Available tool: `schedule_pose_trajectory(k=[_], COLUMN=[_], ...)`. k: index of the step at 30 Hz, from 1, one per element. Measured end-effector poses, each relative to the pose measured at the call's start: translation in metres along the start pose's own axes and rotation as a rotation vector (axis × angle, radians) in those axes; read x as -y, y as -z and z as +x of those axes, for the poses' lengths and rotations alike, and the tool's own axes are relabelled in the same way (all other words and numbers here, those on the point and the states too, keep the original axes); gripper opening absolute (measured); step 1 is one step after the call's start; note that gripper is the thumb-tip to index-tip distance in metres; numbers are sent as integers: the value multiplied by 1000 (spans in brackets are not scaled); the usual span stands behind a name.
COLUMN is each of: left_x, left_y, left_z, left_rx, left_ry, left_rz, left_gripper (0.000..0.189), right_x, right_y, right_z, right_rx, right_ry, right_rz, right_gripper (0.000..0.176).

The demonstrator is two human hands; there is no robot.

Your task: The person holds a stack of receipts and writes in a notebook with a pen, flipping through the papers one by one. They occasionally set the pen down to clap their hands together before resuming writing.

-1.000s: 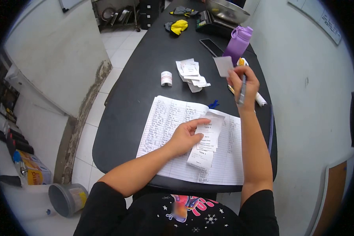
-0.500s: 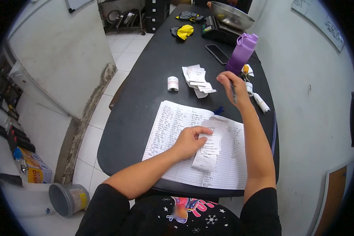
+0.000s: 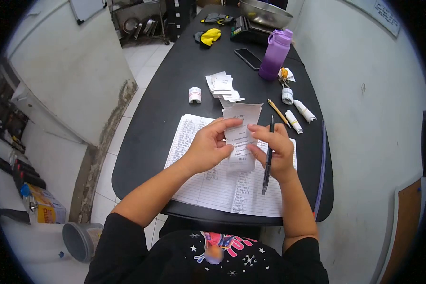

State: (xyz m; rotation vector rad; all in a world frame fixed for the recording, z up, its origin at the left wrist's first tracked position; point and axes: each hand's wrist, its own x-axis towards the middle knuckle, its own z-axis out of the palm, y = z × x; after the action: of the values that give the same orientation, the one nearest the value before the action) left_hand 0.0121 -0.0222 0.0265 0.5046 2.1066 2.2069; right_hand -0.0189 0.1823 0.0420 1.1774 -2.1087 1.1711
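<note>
Now that the right hand [image 3: 280, 149] is no longer hovering near the bottle [image 3: 275, 56], it and the left hand [image 3: 207, 146], both half-closed, are pinching the receipts [image 3: 240, 141] over the open notebook [image 3: 204, 191], sharing support, the right also holding a pen [image 3: 268, 166].

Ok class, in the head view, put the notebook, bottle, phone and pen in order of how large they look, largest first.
1. Notebook
2. Bottle
3. Phone and pen: unsure, so not ranked. The pen looks longer but thinner, and lies nearer the camera.
</note>
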Motion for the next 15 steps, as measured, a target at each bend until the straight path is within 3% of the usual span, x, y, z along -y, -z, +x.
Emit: schedule_pose_trajectory(k=[6,15], left_x=[5,19], left_y=[1,11], left_z=[-3,-5], left_rx=[-12,47], left_ry=[45,17], left_rz=[-210,-181], left_gripper=[62,63], right_x=[-3,-9], right_y=[0,-16], right_z=[-10,-20], right_rx=[76,36], right_ry=[-25,73], right_rz=[-48,-229], right_gripper=[37,28])
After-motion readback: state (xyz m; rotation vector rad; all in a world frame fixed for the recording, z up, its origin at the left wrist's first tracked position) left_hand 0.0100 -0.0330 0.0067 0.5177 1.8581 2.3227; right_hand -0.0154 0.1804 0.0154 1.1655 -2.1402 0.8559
